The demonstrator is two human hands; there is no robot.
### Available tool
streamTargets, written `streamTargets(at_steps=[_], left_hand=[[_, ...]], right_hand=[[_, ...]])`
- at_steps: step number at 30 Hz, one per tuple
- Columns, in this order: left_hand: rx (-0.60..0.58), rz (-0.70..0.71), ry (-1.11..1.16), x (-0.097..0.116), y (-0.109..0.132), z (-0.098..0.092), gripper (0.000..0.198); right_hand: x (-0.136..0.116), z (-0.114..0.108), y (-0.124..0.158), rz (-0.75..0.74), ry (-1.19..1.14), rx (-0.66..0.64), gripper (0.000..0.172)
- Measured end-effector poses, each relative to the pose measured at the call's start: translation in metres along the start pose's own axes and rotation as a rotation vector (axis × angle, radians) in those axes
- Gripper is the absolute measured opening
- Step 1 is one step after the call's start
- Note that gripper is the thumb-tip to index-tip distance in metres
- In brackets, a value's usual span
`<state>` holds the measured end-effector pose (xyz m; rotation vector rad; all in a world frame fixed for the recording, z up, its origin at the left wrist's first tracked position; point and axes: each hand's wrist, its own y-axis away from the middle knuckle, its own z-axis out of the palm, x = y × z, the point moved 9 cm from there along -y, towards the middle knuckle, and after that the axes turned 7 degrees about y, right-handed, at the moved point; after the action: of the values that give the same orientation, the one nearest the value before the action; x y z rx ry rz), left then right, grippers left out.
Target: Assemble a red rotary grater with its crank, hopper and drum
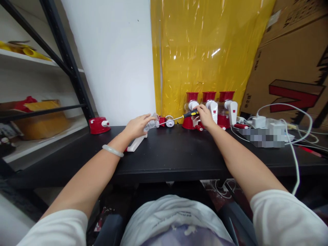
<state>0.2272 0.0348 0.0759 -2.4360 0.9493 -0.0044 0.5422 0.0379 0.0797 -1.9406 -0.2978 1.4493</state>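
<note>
Head view: noted screwdriver [182, 117] pointing left, dipping slightly toward clear plastic part [153, 123] clamped in left hand [138, 126]; gripped by black-yellow handle [190, 113] in right hand [205, 117].

Yellow plastic sheeting [207, 51], large printed cardboard box [289, 61], white cables [296, 165]

We log the screwdriver [187, 114] in the right hand [204, 118]: shank bright, smooth metal; handle apparently plastic. At the left hand [138, 125] we see a clear part [153, 122], smooth transparent plastic by its look. Below both grips, the tabletop [164, 150] reads smooth, low-sheen. Just beyond the right grip we record red hoppers [209, 95], plastic-looking; behind them, glossy, wrinkled yellow film [205, 51]. Further right of that grip: matt printed cardboard [294, 65].
</note>
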Motion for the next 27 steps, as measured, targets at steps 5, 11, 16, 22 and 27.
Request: streamTargets(at_steps=[5,11,16,22,27], left_hand=[[0.007,0.002,0.024,0.001,0.000,0.000,0.074],[-0.003,-0.004,0.016,-0.001,0.000,0.000,0.074],[0.003,0.001,0.017,-0.002,0.001,0.001,0.073],[0.009,0.015,0.015,0.001,0.000,-0.001,0.072],[0.011,0.015,0.008,0.002,0.001,-0.003,0.072]], right_hand=[[-0.003,0.000,0.002,-0.034,0.031,-0.025,0.041],[0.004,0.000,-0.002,0.022,-0.047,0.003,0.024],[-0.001,-0.001,0.001,-0.028,0.072,-0.007,0.034],[0.004,-0.001,-0.001,0.020,0.018,-0.005,0.026],[0.007,0.001,-0.001,0.054,0.063,-0.018,0.024]])
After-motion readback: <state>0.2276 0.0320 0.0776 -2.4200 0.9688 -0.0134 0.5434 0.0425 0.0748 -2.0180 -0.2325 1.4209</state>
